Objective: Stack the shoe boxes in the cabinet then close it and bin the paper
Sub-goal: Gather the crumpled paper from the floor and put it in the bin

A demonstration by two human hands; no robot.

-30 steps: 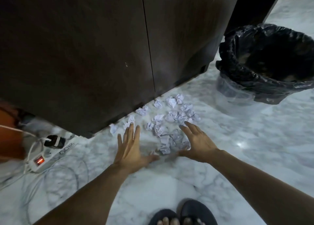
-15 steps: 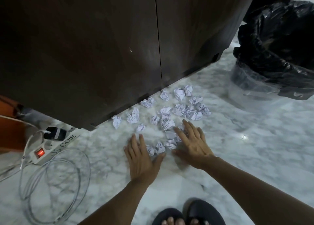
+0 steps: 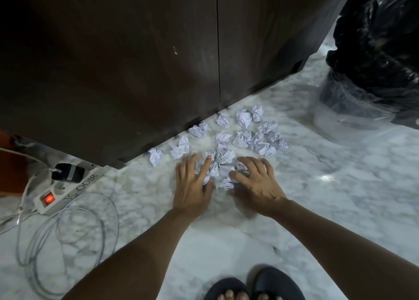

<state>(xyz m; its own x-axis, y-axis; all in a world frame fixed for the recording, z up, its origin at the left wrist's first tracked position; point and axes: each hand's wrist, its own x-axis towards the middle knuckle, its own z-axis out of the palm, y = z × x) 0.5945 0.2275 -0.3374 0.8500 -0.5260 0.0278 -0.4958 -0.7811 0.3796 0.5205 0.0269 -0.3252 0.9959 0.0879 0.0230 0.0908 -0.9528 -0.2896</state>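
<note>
- Many crumpled paper balls (image 3: 243, 138) are seen scattered on the marble floor (image 3: 317, 209), just in front of the lower edge of the dark wooden cabinet (image 3: 136, 61).
- Both doors of the cabinet are seen closed, with only a thin seam between them.
- The left hand (image 3: 192, 181) is laid palm down at the 7 o'clock side of the pile, its fingers spread apart and resting on some balls; nothing is clamped in its grip.
- The right hand (image 3: 256, 181) is placed at the 5 o'clock side of the pile, fingers curved and apart, touching the nearest balls; its grip is also not closed on anything.
- A few balls are kept between the two hands, while the others lie at 12 o'clock from them, apart from the hands.
- A bin with a black bag (image 3: 374, 61) is standing at 2 o'clock from the paper, well apart.
- A white power strip (image 3: 61, 190) with a lit red switch and a coiled cable (image 3: 68, 243) are found at 9 o'clock.
- Two dark sandals (image 3: 254, 286) are visible at 6 o'clock.
</note>
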